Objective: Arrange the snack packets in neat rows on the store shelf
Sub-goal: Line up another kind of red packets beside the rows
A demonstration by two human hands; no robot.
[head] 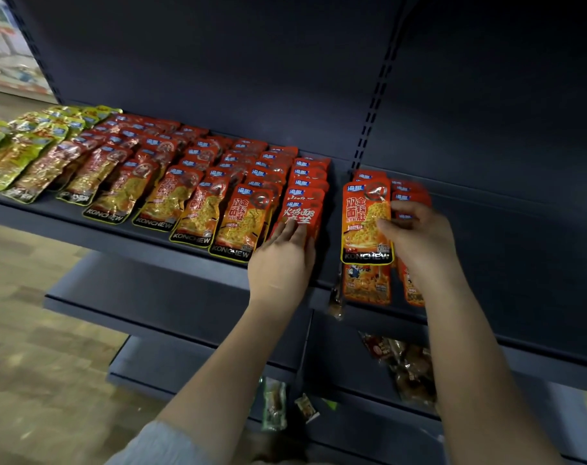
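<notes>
Along the dark shelf [171, 226], from its left end, green packets [3, 156] lie in overlapping rows, followed by rows of red and orange packets [198, 182]; the front ones read "KONCHEW" along the bottom edge. Right of these, the left hand [282, 260] rests with straight fingers on the front packet of a red stack [305, 193] printed with white Chinese characters. Further right, past a gap, the right hand [416, 236] has its grip clamped on an orange packet [367, 223], thumb on the packet's face, label "KONCHEW" legible. Further orange packets [409, 193] lie under and behind that hand. On a lower shelf [352, 364] lie brown packets [406, 367].
</notes>
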